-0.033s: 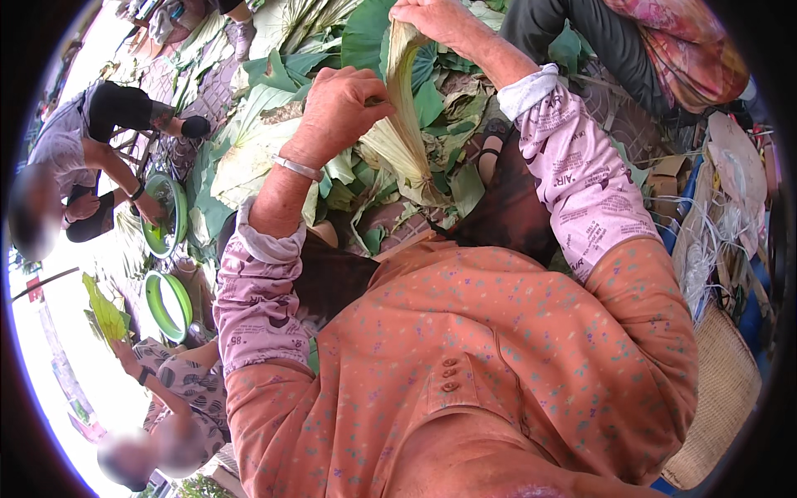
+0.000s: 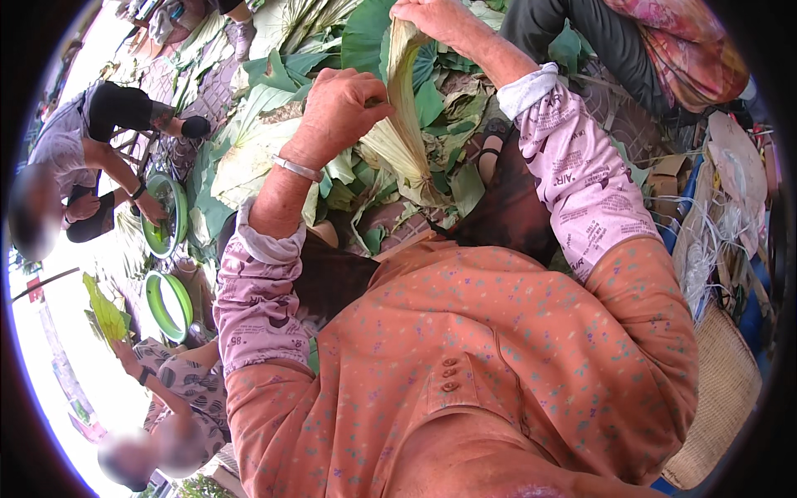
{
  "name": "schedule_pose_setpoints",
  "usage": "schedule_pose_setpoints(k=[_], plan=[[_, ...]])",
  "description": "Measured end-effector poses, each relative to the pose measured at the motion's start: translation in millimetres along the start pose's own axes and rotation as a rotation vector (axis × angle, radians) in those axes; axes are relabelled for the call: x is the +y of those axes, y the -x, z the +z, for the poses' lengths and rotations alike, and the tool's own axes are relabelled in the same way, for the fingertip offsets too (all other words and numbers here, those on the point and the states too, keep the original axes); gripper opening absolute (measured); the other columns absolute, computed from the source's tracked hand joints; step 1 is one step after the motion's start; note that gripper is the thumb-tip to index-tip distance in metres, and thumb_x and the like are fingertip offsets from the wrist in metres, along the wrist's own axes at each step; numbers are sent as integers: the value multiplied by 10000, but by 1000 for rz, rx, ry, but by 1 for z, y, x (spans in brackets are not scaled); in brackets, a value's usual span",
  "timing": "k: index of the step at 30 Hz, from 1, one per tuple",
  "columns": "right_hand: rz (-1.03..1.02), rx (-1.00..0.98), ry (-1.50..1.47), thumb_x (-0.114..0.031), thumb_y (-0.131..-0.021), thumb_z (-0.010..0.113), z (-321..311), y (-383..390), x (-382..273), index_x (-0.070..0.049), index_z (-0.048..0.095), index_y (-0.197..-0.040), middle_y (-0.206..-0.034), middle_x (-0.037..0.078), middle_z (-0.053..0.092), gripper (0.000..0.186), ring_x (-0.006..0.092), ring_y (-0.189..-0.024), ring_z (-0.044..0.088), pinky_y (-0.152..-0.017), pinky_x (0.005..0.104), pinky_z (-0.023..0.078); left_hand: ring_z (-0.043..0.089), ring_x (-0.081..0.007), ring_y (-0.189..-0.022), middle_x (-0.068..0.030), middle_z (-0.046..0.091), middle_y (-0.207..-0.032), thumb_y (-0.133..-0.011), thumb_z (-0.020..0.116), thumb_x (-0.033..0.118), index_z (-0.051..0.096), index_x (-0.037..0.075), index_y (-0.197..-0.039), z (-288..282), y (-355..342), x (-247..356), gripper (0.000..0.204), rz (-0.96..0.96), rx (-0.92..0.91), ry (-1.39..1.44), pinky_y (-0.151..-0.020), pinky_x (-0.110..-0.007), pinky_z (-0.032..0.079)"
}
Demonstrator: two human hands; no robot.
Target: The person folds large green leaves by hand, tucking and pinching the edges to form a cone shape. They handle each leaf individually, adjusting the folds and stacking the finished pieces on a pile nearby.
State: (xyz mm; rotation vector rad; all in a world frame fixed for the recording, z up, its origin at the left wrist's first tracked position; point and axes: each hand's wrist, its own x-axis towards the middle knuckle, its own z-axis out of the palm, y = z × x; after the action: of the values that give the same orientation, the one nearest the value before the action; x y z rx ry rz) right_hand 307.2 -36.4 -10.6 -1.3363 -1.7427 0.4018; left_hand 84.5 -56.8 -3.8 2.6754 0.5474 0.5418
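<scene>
A long, folded, pale yellow-green lotus leaf (image 2: 405,137) hangs in front of me, its lower end spreading among other leaves. At its top, the fingers of my right hand (image 2: 440,23) are closed on it. My left hand (image 2: 344,108) is lower and to the left, fingers curled and thumb beside the leaf's left edge. What those curled fingers hold, if anything, is hidden. Behind the pale leaf stands a broad dark green lotus leaf (image 2: 362,41). Large pale leaves (image 2: 253,158) lie left of my left wrist.
Cut leaves cover much of the paved ground. At left, one person reaches into a green basin (image 2: 176,217); a second green basin (image 2: 168,305) stands nearby. Another person holds a leaf (image 2: 104,309). Someone in grey trousers (image 2: 585,41) sits at upper right. A woven mat (image 2: 716,398) lies at right.
</scene>
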Motion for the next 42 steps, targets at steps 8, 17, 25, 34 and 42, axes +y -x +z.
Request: schedule_pose_setpoints(k=[8,17,25,34,42], plan=[[177,-21,-149,-153,-756,549,-4,2,-24,32,618,-728,-641,138,606,199,200,-594,601,-563,315,457,535,-213,-641,-28,576,-654,-682,715,198,631,89,-782,5,5,-7,170,-131,-50,71,-736,-303,389],[203,6,-155,-159,-752,552,0,1,-14,26,628,-725,-612,110,607,202,178,-572,594,-547,299,453,519,-169,-759,30,575,-684,-665,728,230,635,119,-756,9,4,-1,171,-65,-121,-50,-776,-313,359],[232,42,-168,-163,-744,559,0,2,-7,17,624,-665,-550,90,577,208,162,-519,563,-504,295,432,523,-186,-743,14,551,-658,-675,716,196,607,113,-710,3,7,2,141,47,-16,-37,-792,-313,368],[128,46,-108,-150,-720,556,-2,1,-3,-1,613,-638,-539,102,563,179,172,-493,543,-486,315,414,523,-186,-722,9,561,-664,-677,716,193,645,118,-720,5,9,3,112,-22,-56,-62,-789,-320,369],[253,48,-188,-112,-744,528,-1,2,-5,-7,596,-620,-537,92,533,176,159,-497,534,-479,312,408,517,-176,-770,20,563,-695,-677,701,187,644,120,-692,2,10,-2,90,61,-140,-90,-815,-325,345]])
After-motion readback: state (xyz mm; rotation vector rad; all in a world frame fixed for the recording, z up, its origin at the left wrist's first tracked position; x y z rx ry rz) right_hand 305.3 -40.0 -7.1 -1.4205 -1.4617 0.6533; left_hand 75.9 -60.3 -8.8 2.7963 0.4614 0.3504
